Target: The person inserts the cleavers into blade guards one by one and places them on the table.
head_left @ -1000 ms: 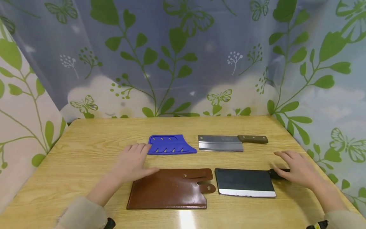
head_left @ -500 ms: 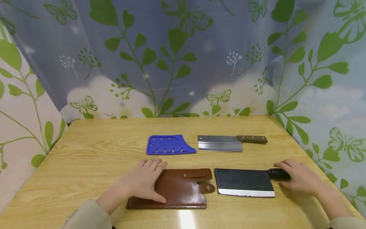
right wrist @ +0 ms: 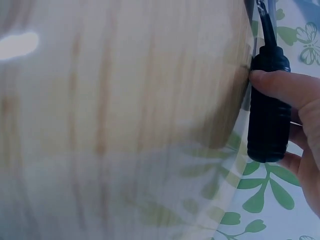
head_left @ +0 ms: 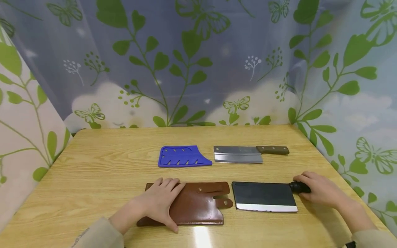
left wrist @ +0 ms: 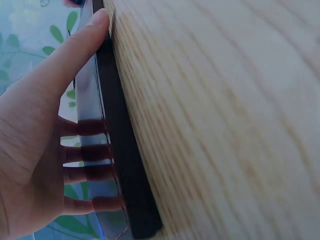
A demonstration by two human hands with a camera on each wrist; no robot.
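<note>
In the head view, my left hand point(head_left: 159, 201) spans the brown leather knife sheath point(head_left: 198, 206). Its fingers reach the far edge and the thumb laps over the near edge. The left wrist view shows that thumb point(left wrist: 85, 45) against the sheath's dark edge point(left wrist: 122, 135). On the right, a large cleaver point(head_left: 263, 194) with a dark blade lies flat. My right hand point(head_left: 322, 189) grips the black handle point(head_left: 300, 187) of this cleaver. In the right wrist view the thumb lies on the handle point(right wrist: 270, 120), with fingers behind it.
Farther back on the wooden table point(head_left: 108, 151) lie a blue plastic blade guard point(head_left: 184, 156) and a smaller cleaver point(head_left: 237, 154) with a wooden handle point(head_left: 274, 150). Patterned curtains point(head_left: 192, 69) stand behind the table and along both sides.
My left hand has come right and down onto the sheath, its thumb reaching the near edge. My right hand has lowered and closed round the black cleaver handle.
</note>
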